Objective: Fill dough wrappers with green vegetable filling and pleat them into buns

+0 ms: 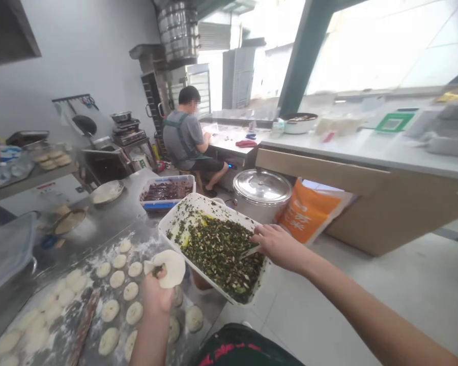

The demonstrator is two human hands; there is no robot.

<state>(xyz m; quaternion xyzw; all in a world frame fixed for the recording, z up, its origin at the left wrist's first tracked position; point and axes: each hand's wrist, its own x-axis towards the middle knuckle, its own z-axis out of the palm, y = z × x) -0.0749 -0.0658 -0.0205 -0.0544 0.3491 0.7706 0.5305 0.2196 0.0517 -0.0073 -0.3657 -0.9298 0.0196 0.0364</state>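
Head view: right hand (280, 247), tray rim (209, 209)

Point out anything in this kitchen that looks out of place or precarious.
The white rectangular tray of chopped green filling looks odd: it sits tilted, jutting past the edge of the stainless steel worktable over the floor, with the person's right hand at its rim.

Left hand (158, 297) cupped, right hand (278, 247) outstretched

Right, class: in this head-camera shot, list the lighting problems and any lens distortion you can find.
Head view: the windows blow out white, the steel worktop carries glare, and the wide lens stretches the right forearm and bends the room's edges.
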